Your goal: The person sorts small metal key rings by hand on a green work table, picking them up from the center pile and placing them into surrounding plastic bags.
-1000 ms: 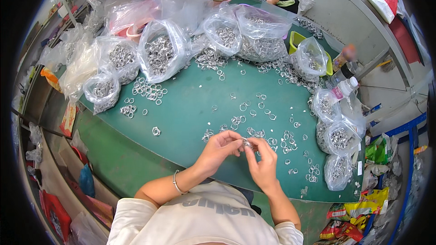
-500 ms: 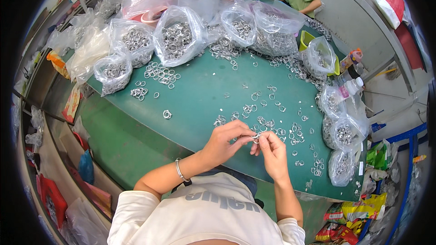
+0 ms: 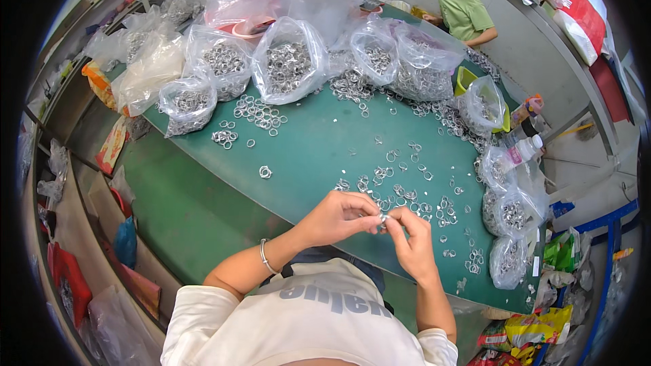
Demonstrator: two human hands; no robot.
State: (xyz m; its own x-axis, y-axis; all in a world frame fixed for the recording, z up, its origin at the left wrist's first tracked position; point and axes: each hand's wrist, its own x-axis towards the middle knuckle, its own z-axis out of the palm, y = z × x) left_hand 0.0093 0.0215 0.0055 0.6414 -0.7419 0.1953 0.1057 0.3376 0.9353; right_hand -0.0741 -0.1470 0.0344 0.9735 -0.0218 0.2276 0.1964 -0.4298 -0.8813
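Over the front edge of the table, my left hand (image 3: 337, 218) and my right hand (image 3: 412, 236) meet fingertip to fingertip. Both pinch a small silver metal ring (image 3: 383, 217), mostly covered by the fingers. Just beyond them, loose silver rings (image 3: 401, 193) lie scattered, some in little clusters. A single small group of rings (image 3: 265, 172) sits apart to the left, and a larger spread of rings (image 3: 261, 114) lies farther back, in front of the bags.
Open clear plastic bags full of rings (image 3: 288, 68) line the table's far side. More bags (image 3: 510, 261), a yellow-green container (image 3: 466, 80) and a bottle (image 3: 525, 149) stand along the right edge of the green table (image 3: 308, 146). A person in green (image 3: 466, 17) is at the far end.
Both hands have come slightly nearer to me, and the fingers now cover more of the ring. My view has shifted a little, showing more of the person at the back.
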